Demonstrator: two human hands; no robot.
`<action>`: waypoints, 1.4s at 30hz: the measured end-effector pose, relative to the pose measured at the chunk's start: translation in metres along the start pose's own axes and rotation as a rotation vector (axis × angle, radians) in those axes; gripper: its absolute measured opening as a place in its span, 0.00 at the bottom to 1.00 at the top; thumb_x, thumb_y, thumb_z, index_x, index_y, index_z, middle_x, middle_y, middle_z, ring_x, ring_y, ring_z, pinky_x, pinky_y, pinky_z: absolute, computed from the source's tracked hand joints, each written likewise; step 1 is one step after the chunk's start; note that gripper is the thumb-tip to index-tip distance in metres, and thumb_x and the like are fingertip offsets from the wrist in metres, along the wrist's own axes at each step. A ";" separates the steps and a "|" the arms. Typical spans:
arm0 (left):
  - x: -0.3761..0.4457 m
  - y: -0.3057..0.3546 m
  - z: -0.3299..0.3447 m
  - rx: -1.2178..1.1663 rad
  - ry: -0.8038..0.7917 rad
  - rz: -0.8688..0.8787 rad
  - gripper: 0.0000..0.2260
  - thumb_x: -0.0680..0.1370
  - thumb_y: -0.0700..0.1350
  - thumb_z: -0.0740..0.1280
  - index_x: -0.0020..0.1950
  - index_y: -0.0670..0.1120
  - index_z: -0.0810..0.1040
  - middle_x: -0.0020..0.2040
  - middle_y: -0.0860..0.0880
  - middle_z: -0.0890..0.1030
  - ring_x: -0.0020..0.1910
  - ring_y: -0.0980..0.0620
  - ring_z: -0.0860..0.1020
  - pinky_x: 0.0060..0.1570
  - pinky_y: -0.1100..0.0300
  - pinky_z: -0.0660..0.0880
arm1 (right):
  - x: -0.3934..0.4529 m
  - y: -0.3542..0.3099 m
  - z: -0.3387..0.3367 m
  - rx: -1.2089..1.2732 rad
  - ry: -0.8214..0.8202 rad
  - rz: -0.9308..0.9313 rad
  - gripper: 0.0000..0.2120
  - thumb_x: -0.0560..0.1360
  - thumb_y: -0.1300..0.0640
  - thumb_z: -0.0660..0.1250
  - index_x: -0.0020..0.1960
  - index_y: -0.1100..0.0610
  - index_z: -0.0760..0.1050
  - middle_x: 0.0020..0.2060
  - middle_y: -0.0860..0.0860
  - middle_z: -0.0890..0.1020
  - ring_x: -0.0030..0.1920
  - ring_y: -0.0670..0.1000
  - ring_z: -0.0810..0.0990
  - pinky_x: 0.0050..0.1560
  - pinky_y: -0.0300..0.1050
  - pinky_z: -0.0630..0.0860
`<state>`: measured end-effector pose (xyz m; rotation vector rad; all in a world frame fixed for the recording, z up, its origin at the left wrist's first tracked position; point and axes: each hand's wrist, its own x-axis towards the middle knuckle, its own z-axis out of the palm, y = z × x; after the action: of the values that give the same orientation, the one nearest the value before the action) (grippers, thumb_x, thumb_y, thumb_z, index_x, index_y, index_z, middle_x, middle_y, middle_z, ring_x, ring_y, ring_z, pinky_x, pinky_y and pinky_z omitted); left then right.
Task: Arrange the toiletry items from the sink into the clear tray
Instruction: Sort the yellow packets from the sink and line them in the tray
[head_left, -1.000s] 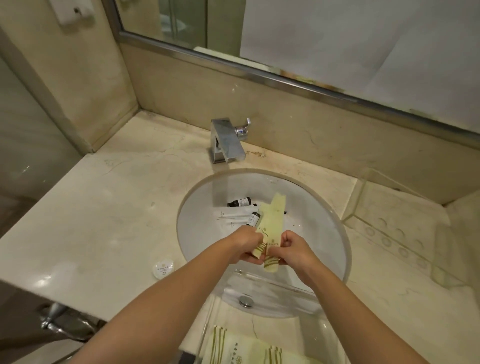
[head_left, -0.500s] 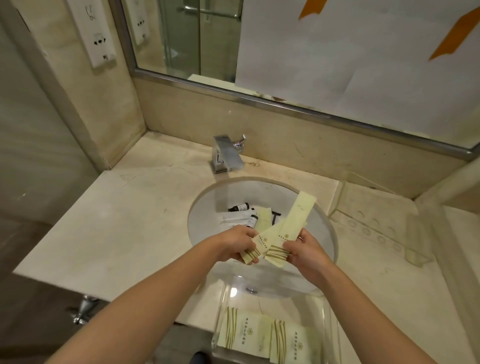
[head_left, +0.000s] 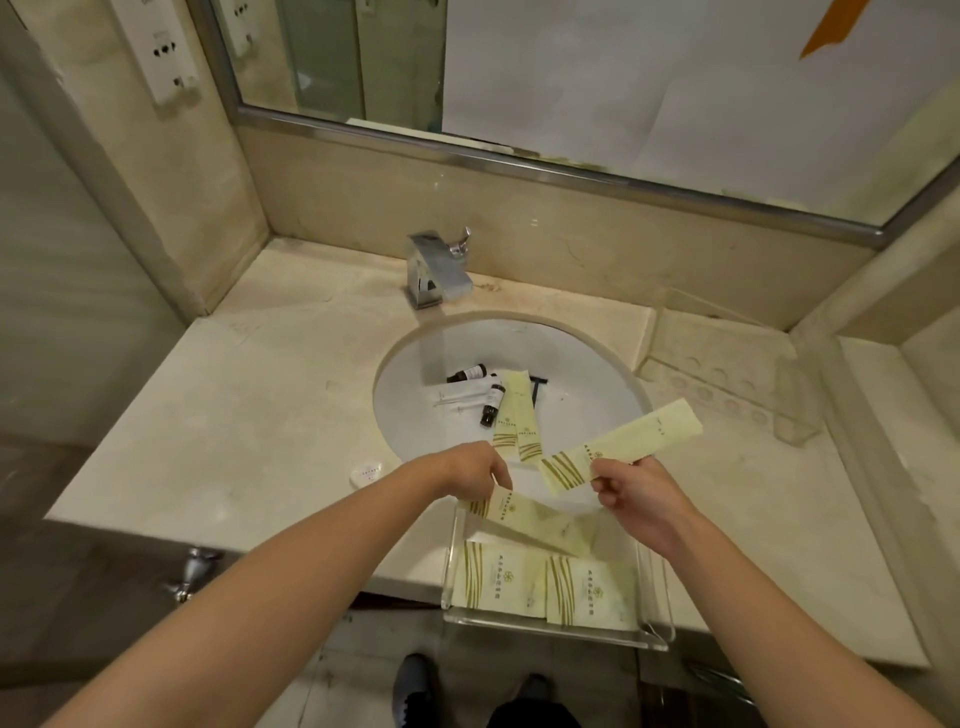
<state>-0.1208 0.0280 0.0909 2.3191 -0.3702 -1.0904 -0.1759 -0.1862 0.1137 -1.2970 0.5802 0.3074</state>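
My right hand (head_left: 636, 501) pinches a long pale yellow packet (head_left: 631, 447) that slants up to the right over the sink's front rim. My left hand (head_left: 470, 470) grips another yellow packet (head_left: 540, 525) by its striped end, lying across the far edge of the clear tray (head_left: 660, 631). Two wider yellow packets (head_left: 545, 584) lie flat inside the tray. In the white sink (head_left: 587, 374) remain two yellow packets (head_left: 514, 415), two small dark bottles (head_left: 492, 402), a white tube (head_left: 462, 395) and a dark razor handle.
A chrome faucet (head_left: 436, 273) stands behind the sink. A small round white soap (head_left: 367, 474) sits on the counter left of the basin. A second clear acrylic holder (head_left: 727, 384) occupies the counter's right back. A mirror spans the wall above. My shoes show below the counter edge.
My hands have pulled apart, each taking one packet. The left packet has come down onto the tray's far edge; the right one swung out to the right. The camera drew back and tilted.
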 end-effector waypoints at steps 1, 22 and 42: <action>0.001 -0.001 0.003 0.028 0.003 0.001 0.18 0.76 0.33 0.59 0.60 0.46 0.81 0.65 0.46 0.78 0.62 0.47 0.76 0.60 0.56 0.76 | -0.001 0.003 -0.001 -0.005 0.009 0.008 0.13 0.72 0.75 0.63 0.33 0.61 0.74 0.27 0.52 0.74 0.31 0.50 0.72 0.25 0.37 0.66; -0.004 0.003 0.007 -0.305 0.212 0.015 0.14 0.77 0.32 0.62 0.61 0.42 0.74 0.41 0.46 0.77 0.36 0.51 0.80 0.39 0.59 0.77 | -0.008 0.025 0.007 0.141 0.051 0.140 0.04 0.76 0.63 0.66 0.47 0.65 0.76 0.40 0.56 0.79 0.34 0.53 0.79 0.26 0.37 0.74; 0.004 -0.012 0.019 0.285 0.414 0.000 0.09 0.72 0.41 0.68 0.49 0.45 0.71 0.49 0.46 0.74 0.46 0.45 0.75 0.39 0.57 0.70 | 0.013 0.048 -0.021 -0.824 0.443 0.036 0.06 0.71 0.66 0.65 0.45 0.57 0.71 0.35 0.55 0.82 0.27 0.53 0.81 0.39 0.52 0.83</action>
<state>-0.1330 0.0293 0.0717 2.7150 -0.3821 -0.5589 -0.1956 -0.1950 0.0642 -2.1818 0.8987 0.3002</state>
